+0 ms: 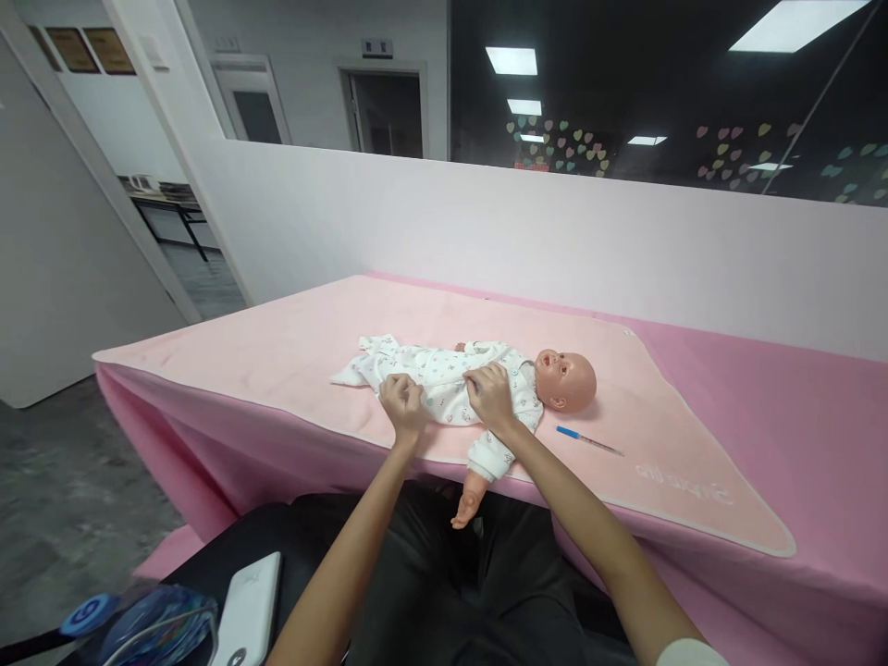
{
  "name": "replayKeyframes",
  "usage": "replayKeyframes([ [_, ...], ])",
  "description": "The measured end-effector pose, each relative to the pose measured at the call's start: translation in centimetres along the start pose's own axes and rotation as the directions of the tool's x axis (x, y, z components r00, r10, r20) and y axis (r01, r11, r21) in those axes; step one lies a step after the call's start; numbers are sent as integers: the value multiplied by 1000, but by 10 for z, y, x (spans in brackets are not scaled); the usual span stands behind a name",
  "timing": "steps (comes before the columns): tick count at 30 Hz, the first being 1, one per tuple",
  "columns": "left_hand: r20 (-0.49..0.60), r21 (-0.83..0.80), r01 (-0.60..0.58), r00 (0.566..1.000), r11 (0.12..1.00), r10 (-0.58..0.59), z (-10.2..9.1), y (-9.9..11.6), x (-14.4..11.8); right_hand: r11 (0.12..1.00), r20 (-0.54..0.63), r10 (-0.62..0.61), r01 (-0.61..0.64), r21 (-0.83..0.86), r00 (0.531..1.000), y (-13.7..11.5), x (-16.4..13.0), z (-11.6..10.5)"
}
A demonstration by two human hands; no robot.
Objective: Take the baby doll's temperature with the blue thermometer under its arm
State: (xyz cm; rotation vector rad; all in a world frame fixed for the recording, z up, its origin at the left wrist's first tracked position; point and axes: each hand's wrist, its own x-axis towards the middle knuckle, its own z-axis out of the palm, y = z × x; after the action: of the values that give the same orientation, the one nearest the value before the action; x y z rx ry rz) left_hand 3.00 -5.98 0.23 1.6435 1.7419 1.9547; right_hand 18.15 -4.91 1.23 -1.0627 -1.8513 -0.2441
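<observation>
Head view: baby doll (486,388) lies on its back across the pink blanket (291,351) on the counter (797,407), head to the right, one bare arm hanging off the near edge. Left hand (402,402) closed, pinching the white romper (444,375) at the belly; right hand (491,393) pressed on the chest cloth just beside it, fingers curled into the fabric. Hands close but apart.

Handling, judged: romper is thin, soft, bunches easily, so grip the cloth by the front edges. Doll looks light with a hard, smooth plastic head (565,377) and floppy limbs; lift under the torso, not by the sleeve.

Blue-capped pen-like stick (588,441) lies right of the doll, apart. White phone (250,606) near left.
</observation>
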Motion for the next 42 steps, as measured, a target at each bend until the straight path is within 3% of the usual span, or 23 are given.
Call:
replayKeyframes([
  [2,-68,38,-16,998,999,18,-1,4,-3,1000,-11,-4,4,3,1000,1,0,1],
  [3,-41,69,-63,997,996,65,0,6,-4,1000,-16,-7,7,5,1000,1,-1,1],
  [5,101,126,-212,975,969,200,3,12,-6,1000,-20,-13,13,9,1000,2,-1,2],
  [7,259,161,-360,914,919,313,6,17,-8,1000,-22,-15,16,14,1000,2,-1,3],
  [10,379,176,-474,841,863,385,8,20,-10,1000,-15,-13,13,16,1000,1,-1,2],
  [15,359,176,-441,861,880,359,6,17,-11,1000,5,-9,9,7,1000,0,-1,0],
  [24,483,36,-384,815,923,321,10,11,-6,1000,47,8,-7,-12,999,-1,-1,-3],
  [26,461,48,-317,848,947,261,10,9,-4,1000,43,22,-21,-17,999,-2,-1,-4],
  [29,324,89,-159,938,983,123,9,7,-1,999,59,44,-42,-35,997,-2,-2,-5],
  [32,227,101,-108,970,989,82,8,7,-1,997,84,47,-42,-57,995,-1,-3,-4],
  [35,270,111,-222,945,969,186,7,12,-4,997,100,56,-50,-61,993,0,-1,-3],
  [38,411,95,-344,868,934,278,6,17,-7,996,78,82,-81,-24,994,-4,-1,-12],
  [40,468,75,-360,836,930,286,5,18,-7,993,-24,118,-118,6,993,-12,-14,-27],
  [42,484,59,-330,835,942,262,5,17,-6,991,-203,134,-131,26,970,-26,-46,-44],
])
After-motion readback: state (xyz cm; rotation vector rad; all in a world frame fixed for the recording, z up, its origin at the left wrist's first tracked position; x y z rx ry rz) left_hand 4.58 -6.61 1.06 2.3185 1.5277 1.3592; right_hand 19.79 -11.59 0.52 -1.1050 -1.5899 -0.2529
